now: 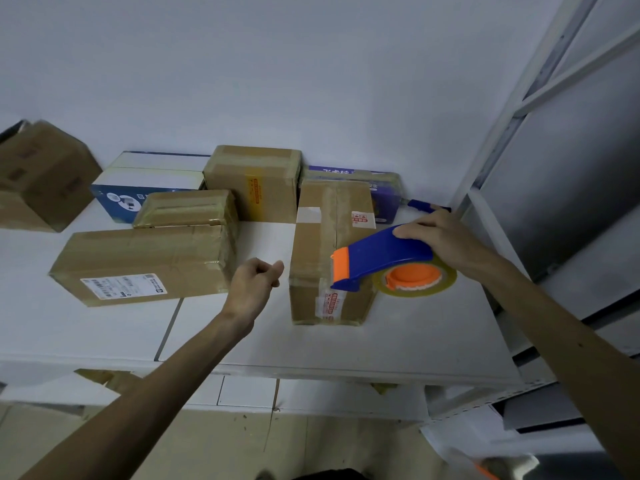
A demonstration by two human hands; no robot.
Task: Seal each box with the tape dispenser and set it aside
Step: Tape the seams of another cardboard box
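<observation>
right hand (446,237) grips the dispenser (384,258) from above, fingers wrapped over its blue back. its orange nose hangs over the near right part of the box (329,237), and the tape roll (415,282) sits off the box's right side, low over the table (415,341). left hand (254,282) is curled into a fist and holds nothing; it hovers just left of the box, near its side but not touching.

the box lies straight ahead, between my two hands, with its long axis running away from me toward the wall and its centre seam along that same line. the dispenser points leftward, so it lies across that axis, not along it. i think i must turn my right wrist until the nose lines up with the seam before any pull. my left hand is the nearer one to the box's free side, so it seems best placed to steady it. a glossy strip seems to lie on the seam already; i can't tell if it's complete.
</observation>
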